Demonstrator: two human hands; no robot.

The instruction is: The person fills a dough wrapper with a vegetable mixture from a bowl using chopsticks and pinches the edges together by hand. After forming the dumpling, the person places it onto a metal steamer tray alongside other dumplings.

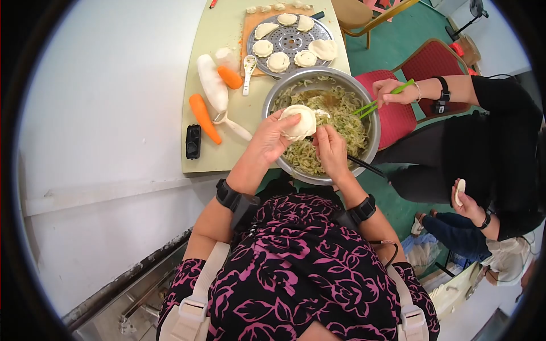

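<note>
1. Cupping a flat round of dough (300, 121), the left hand (273, 139) wraps its curled fingers around the dough's left and under side. It holds the dough above the near-left part of the metal bowl (319, 179).
2. The right hand (331, 150) is closed around the black chopsticks (367, 166), with its fingertips touching the right edge of the dough. The sticks trail out to the right across the bowl's near rim.
3. The bowl stands at the near right edge of the pale table (213, 156) and holds shredded pale-green filling (344, 116).
4. Just beyond the bowl, a perforated steamer tray (290, 38) rests on a wooden board (248, 34). Folded dumplings (278, 61) are set around the tray's rim.
5. Left of the bowl lie a white radish (211, 82), a whole carrot (203, 116) and a carrot stub (230, 77). With them are a white spoon (248, 67), a white-handled peeler (233, 126) and a small black object (193, 141).
6. A co-worker sits on the right beside a red chair (398, 116).
7. The co-worker's upper hand (392, 91) grips green chopsticks (380, 102), whose tips reach the bowl's right rim.
8. The co-worker's lower hand (469, 204) holds a wrapper (459, 192), well apart from the bowl.
</note>
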